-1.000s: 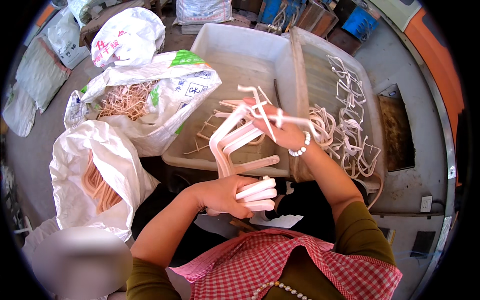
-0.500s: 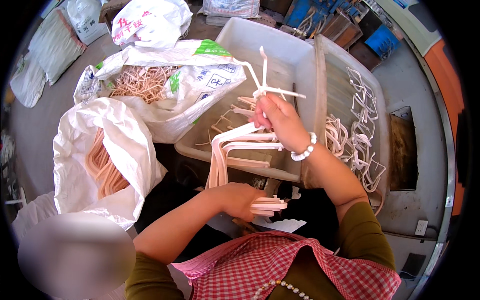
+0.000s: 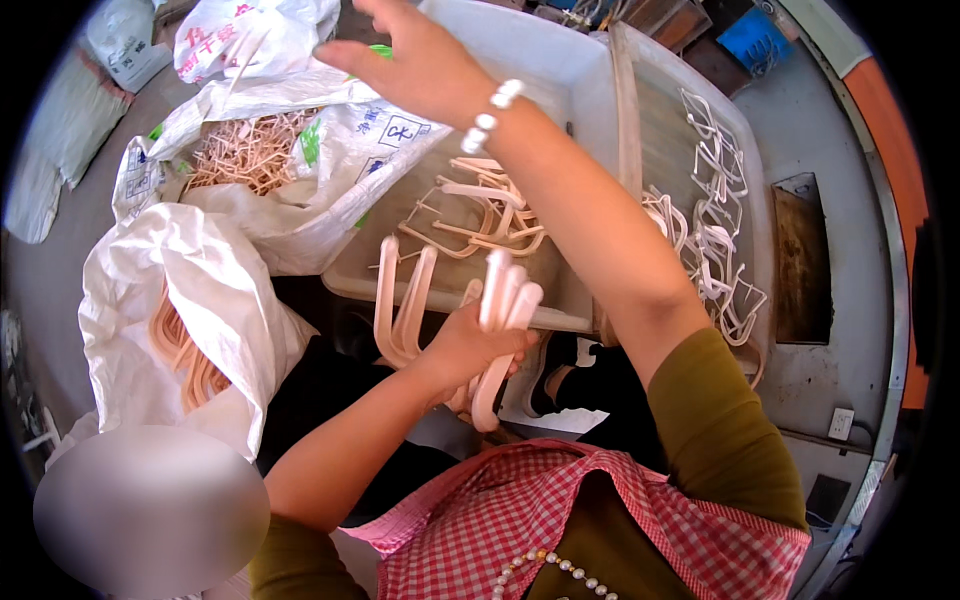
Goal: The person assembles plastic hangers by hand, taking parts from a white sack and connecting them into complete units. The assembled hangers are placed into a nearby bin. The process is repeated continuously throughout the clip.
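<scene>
My left hand is closed around a bundle of pale pink, bent plastic strips with curved, U-like ends. Their rounded ends stick up on both sides of my fist. My right hand is stretched out to the far left, thumb and fingers apart, with nothing in it. Beyond its thumb, a thin pale streak shows above the open woven sack; it is too blurred to name. That sack holds many thin pink plastic scraps.
A nearer white sack holds more long pink strips. In front stands a pale plastic tub with several bent pieces inside. A second tub to its right holds white frames. Full sacks stand at the far left.
My right hand has let go of a branched white plastic piece and swung up and left. My left hand has turned the bundle, so its ends now point upward.
</scene>
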Demonstrator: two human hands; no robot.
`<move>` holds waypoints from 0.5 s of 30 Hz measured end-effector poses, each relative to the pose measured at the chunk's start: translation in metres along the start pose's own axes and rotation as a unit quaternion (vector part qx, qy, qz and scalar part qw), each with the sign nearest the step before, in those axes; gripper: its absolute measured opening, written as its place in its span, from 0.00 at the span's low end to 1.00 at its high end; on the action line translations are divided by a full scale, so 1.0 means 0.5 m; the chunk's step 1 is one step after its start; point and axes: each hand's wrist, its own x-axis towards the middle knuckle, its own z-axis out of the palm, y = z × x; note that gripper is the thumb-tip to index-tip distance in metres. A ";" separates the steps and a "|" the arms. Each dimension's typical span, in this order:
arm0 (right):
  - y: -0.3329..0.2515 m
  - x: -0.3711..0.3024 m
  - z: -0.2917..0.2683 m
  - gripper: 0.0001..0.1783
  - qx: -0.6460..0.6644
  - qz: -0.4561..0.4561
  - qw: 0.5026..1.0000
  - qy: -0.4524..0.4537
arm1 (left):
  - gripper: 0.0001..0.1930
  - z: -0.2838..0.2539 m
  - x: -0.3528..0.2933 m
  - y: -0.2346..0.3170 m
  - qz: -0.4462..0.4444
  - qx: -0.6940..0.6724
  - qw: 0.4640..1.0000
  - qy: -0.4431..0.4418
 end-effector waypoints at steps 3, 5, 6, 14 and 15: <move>0.072 -0.076 -0.023 0.28 0.060 0.167 0.969 -0.170 | 0.13 -0.016 -0.008 -0.002 -0.025 -0.132 0.990 0.031; 0.211 -0.186 -0.007 0.31 0.012 0.266 0.929 -0.255 | 0.13 -0.018 -0.013 0.000 -0.028 -0.166 0.984 0.059; 0.267 -0.269 0.005 0.29 -0.064 0.289 0.918 -0.263 | 0.12 -0.021 -0.014 0.002 -0.023 -0.171 0.982 0.073; 0.336 -0.560 -0.051 0.14 -0.145 0.419 0.803 -0.399 | 0.13 -0.038 0.005 0.019 0.043 -0.155 0.970 0.185; 0.323 -0.542 -0.064 0.13 -0.127 0.405 0.824 -0.376 | 0.13 -0.038 0.006 0.023 0.049 -0.154 0.967 0.196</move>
